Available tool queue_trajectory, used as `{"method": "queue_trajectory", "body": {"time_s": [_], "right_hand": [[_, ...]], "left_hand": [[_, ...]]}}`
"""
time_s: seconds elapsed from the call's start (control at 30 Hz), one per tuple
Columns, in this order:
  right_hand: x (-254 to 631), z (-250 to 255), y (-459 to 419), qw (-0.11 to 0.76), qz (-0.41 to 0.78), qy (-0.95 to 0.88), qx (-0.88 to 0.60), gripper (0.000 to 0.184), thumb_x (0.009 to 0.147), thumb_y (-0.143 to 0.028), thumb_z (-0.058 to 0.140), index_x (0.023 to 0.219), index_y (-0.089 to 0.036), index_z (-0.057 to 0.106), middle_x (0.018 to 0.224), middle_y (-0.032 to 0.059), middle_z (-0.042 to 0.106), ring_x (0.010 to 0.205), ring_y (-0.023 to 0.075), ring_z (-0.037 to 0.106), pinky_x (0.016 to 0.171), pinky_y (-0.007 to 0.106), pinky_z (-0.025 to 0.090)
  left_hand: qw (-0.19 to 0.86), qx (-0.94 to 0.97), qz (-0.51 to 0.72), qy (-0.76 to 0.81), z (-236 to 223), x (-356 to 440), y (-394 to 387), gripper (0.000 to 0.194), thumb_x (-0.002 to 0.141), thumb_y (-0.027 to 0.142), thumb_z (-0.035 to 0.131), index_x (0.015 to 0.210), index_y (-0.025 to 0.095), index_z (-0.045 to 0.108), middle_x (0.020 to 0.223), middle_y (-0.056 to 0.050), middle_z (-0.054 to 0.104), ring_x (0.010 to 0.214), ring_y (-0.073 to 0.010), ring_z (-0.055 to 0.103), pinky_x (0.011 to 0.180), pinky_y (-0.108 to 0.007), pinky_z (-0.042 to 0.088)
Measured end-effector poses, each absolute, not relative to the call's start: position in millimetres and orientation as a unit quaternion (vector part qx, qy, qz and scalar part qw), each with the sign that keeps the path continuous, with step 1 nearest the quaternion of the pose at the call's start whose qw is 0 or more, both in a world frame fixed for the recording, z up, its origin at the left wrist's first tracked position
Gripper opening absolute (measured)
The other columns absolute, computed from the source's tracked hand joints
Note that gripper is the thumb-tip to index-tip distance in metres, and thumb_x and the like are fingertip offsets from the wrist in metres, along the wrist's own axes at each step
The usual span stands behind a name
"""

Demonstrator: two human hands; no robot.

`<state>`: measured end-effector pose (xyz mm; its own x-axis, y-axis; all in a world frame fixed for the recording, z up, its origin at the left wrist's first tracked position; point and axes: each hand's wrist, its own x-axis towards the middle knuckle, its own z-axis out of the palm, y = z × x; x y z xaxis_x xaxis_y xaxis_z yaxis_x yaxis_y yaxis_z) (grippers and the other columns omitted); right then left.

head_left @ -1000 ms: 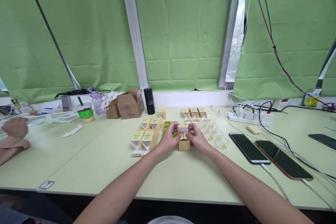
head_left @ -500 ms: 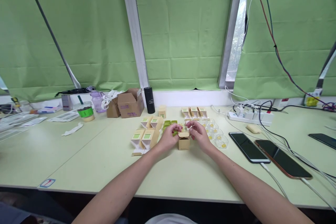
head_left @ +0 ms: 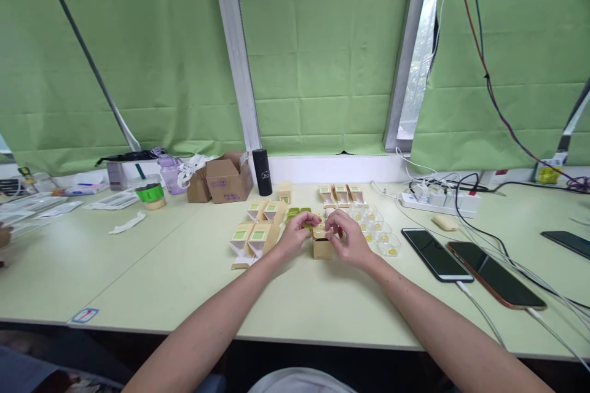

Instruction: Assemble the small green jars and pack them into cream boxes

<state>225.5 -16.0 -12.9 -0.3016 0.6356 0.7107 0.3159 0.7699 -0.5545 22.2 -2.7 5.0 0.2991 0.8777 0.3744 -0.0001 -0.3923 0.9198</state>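
A small brown cardboard box (head_left: 322, 250) stands on the table in front of me, its top flap folded mostly down with a dark gap under the front edge. My left hand (head_left: 295, 234) is at the box's left side, fingers curled over the back of the top. From the right, my right hand (head_left: 349, 239) has its thumb and fingers on the flap. Beyond my left hand lie green plastic pieces (head_left: 299, 212), partly covered. Clear plastic cups with yellow bits (head_left: 389, 245) are grouped beside my right hand.
Open boxes with green labels (head_left: 259, 236) stand left of my hands; several more open boxes (head_left: 341, 196) stand behind. Two phones (head_left: 437, 255) with cables lie at right, near a power strip (head_left: 440, 204). A black bottle (head_left: 262, 173) and a carton (head_left: 229, 179) stand at the back.
A pale flap was held upright between both hands; it has been folded down over the box. My right hand moved left onto the top. Another person's hand at far left drew back.
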Motion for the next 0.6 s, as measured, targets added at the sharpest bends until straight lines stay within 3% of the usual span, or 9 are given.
{"method": "queue_trajectory", "body": {"time_s": [0.3,0.6], "right_hand": [[226.2,-11.5,-20.6,0.482,0.121,-0.812,-0.305,0.017,0.082,-0.014,0.060,0.092,-0.027,0.056,0.096,0.0045,0.057,0.081,0.0225,0.057,0.070,0.035,0.045],[226.4,-11.8,-21.9,0.471,0.115,-0.822,-0.298,0.019,0.080,-0.012,0.060,0.091,-0.027,0.054,0.094,0.0040,0.057,0.080,0.0222,0.057,0.068,0.034,0.043]], "left_hand": [[0.414,0.695,0.488,0.328,5.4,22.4,-7.8,0.018,0.079,0.023,0.068,0.096,0.019,0.070,0.103,-0.007,0.072,0.103,-0.0249,0.066,0.097,-0.037,0.051],[0.385,0.720,0.474,0.328,2.7,22.1,-8.2,0.021,0.079,0.021,0.071,0.100,0.020,0.067,0.107,-0.007,0.070,0.107,-0.0252,0.065,0.099,-0.038,0.050]]}}
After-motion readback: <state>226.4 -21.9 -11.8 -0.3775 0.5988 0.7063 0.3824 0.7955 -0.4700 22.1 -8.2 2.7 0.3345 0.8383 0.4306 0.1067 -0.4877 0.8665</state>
